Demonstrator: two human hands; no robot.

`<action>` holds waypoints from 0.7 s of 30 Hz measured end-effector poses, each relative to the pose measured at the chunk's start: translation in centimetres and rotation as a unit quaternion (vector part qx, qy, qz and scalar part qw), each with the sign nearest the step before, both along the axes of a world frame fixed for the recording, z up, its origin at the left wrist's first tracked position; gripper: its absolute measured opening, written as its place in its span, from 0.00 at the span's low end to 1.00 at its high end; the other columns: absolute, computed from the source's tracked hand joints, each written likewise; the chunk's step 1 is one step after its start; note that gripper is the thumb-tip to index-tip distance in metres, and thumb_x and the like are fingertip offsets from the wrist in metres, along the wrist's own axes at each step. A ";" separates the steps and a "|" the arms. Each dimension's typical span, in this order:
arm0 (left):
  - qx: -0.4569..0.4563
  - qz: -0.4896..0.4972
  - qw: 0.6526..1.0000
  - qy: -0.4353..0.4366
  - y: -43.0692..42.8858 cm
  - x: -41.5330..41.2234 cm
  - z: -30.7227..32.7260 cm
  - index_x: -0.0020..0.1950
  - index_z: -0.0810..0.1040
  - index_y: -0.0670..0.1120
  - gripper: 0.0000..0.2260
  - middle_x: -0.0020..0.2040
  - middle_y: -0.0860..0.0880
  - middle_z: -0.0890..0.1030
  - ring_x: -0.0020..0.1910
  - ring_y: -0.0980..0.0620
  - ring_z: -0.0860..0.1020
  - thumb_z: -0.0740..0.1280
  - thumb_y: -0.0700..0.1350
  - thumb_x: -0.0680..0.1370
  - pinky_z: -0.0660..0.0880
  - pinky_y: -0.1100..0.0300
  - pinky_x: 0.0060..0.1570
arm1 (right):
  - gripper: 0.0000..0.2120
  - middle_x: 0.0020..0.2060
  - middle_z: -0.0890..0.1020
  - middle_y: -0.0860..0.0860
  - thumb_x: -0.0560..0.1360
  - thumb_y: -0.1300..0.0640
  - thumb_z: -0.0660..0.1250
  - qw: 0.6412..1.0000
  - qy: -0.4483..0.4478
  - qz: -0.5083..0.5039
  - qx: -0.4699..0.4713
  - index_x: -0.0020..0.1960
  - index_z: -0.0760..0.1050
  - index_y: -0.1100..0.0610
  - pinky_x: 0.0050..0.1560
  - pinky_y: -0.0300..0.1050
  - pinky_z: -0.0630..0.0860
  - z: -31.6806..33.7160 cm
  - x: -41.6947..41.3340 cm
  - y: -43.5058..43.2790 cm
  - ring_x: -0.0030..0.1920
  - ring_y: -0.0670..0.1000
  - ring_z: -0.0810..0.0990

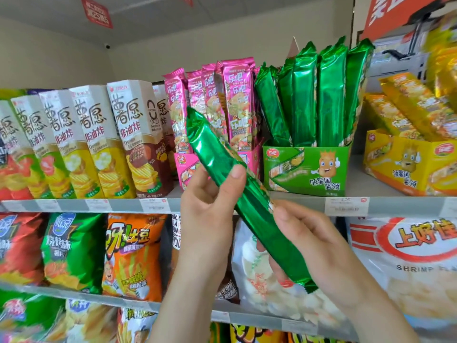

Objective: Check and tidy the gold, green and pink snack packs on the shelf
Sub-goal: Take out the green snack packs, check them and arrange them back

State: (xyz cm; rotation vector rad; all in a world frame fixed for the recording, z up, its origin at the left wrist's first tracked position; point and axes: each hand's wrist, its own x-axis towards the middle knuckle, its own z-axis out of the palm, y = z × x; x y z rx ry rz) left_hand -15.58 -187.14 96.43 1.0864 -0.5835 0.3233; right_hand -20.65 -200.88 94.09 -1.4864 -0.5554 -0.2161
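Shop aisle, pale wall and ceiling; red hanging sign [97,12] overhead. Grey metal top shelf [61,205] runs the full width, with price tags [346,205] clipped along its front edge. Lower shelf [183,306] sits beneath it.

Lower shelf: large white shrimp-cracker bag [408,256] at the right end, orange bag [131,256] and green crisp bag [74,248] toward the left end.

Top shelf, left half: row of tall white crisp cartons [94,134], upright, leaning slightly left.

Top shelf, right end: gold display box [405,164] with gold packs [408,105] lying tilted in it, blurred.

Top shelf, middle right: green display box [306,169] at the front edge, green packs [329,100] standing upright inside, fanned out. Just left of it, pink display box [184,167] with pink packs [237,100] upright, packed close.

Held green pack [247,199]: off the shelf, in front of the pink box, slanted from upper left to lower right, plain foil side showing.

Left hand [210,206]: wrist low, palm turned toward the pack, thumb laid across the front of its middle, fingers wrapped behind. Firm hold.

Right hand [311,243]: lower on the pack, thumb on its right edge, fingers curled behind near the bottom seal.
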 end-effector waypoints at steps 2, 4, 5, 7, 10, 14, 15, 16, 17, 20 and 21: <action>-0.035 0.013 0.999 0.018 0.6 0.1 0.4 0.47 0.79 0.47 0.12 0.41 0.44 0.78 0.40 0.45 0.75 0.71 0.53 0.71 0.75 0.52 0.39 | 0.19 0.32 0.72 0.66 0.73 0.37 0.61 0.998 -0.008 -0.025 -0.052 0.51 0.81 0.48 0.28 0.48 0.68 -0.1 -0.2 -0.4 0.28 0.52 0.71; -0.069 0.031 0.997 0.028 1.3 0.4 0.9 0.49 0.77 0.47 0.14 0.41 0.44 0.75 0.41 0.45 0.73 0.71 0.54 0.71 0.74 0.51 0.40 | 0.20 0.35 0.73 0.66 0.73 0.35 0.62 0.995 -0.014 -0.050 -0.089 0.56 0.80 0.46 0.28 0.47 0.69 -0.4 -0.5 -0.8 0.29 0.54 0.72; -0.081 0.044 0.995 0.026 1.7 0.5 1.1 0.53 0.76 0.46 0.15 0.42 0.45 0.76 0.41 0.46 0.74 0.71 0.53 0.73 0.75 0.50 0.42 | 0.20 0.36 0.74 0.65 0.72 0.35 0.63 0.992 -0.021 -0.064 -0.103 0.57 0.80 0.45 0.28 0.45 0.69 -0.6 -0.6 -1.0 0.30 0.54 0.72; -0.092 0.066 0.993 0.021 2.4 0.7 1.1 0.57 0.77 0.45 0.15 0.43 0.49 0.78 0.42 0.51 0.77 0.70 0.51 0.74 0.78 0.54 0.44 | 0.19 0.36 0.76 0.61 0.73 0.36 0.64 0.986 -0.049 -0.097 -0.129 0.58 0.79 0.43 0.26 0.41 0.66 -1.0 -0.8 -1.3 0.29 0.53 0.70; -0.053 0.084 0.995 0.007 3.0 0.7 0.8 0.48 0.83 0.49 0.10 0.40 0.51 0.81 0.41 0.53 0.80 0.69 0.53 0.72 0.78 0.57 0.45 | 0.16 0.33 0.78 0.52 0.72 0.35 0.65 0.972 -0.090 -0.153 -0.154 0.56 0.79 0.39 0.26 0.33 0.65 -1.2 -1.1 -1.3 0.28 0.41 0.68; -0.026 0.114 0.993 0.009 3.7 0.6 0.9 0.34 0.79 0.51 0.09 0.37 0.50 0.80 0.39 0.52 0.78 0.67 0.53 0.72 0.77 0.59 0.42 | 0.20 0.41 0.82 0.48 0.69 0.33 0.67 0.949 -0.113 -0.227 -0.187 0.58 0.77 0.37 0.34 0.36 0.74 -1.4 -1.4 -1.0 0.38 0.47 0.80; -0.028 0.121 0.992 0.018 3.9 0.6 0.9 0.36 0.78 0.49 0.09 0.37 0.48 0.78 0.40 0.50 0.76 0.69 0.54 0.71 0.77 0.58 0.42 | 0.21 0.42 0.81 0.47 0.68 0.33 0.67 0.941 -0.121 -0.246 -0.196 0.59 0.76 0.37 0.35 0.36 0.73 -1.4 -1.5 -1.0 0.40 0.48 0.80; -0.025 0.130 0.991 0.027 4.1 0.6 0.8 0.37 0.77 0.47 0.11 0.38 0.46 0.77 0.41 0.48 0.74 0.70 0.54 0.71 0.77 0.58 0.41 | 0.22 0.42 0.80 0.46 0.68 0.33 0.67 0.933 -0.130 -0.262 -0.208 0.59 0.76 0.38 0.36 0.35 0.73 -1.4 -1.5 -1.0 0.42 0.48 0.80; -0.019 0.139 0.989 0.034 4.3 0.7 0.8 0.36 0.77 0.47 0.11 0.38 0.47 0.76 0.40 0.48 0.74 0.71 0.53 0.71 0.77 0.59 0.39 | 0.22 0.42 0.80 0.45 0.68 0.33 0.67 0.925 -0.140 -0.277 -0.220 0.60 0.77 0.39 0.38 0.35 0.73 -1.3 -1.5 -1.1 0.43 0.47 0.79; -0.002 0.156 0.987 0.038 5.1 0.6 0.8 0.36 0.85 0.52 0.06 0.33 0.54 0.80 0.32 0.55 0.75 0.72 0.51 0.71 0.76 0.63 0.34 | 0.22 0.45 0.79 0.41 0.68 0.35 0.69 0.897 -0.171 -0.314 -0.258 0.61 0.78 0.40 0.45 0.32 0.71 -1.2 -1.6 -1.2 0.48 0.41 0.78; -0.001 0.156 0.987 0.037 5.3 0.5 0.9 0.39 0.86 0.53 0.04 0.33 0.55 0.81 0.31 0.57 0.76 0.73 0.52 0.70 0.76 0.63 0.33 | 0.23 0.46 0.79 0.40 0.69 0.36 0.69 0.890 -0.178 -0.322 -0.269 0.62 0.77 0.40 0.46 0.31 0.70 -1.1 -1.6 -1.2 0.48 0.39 0.77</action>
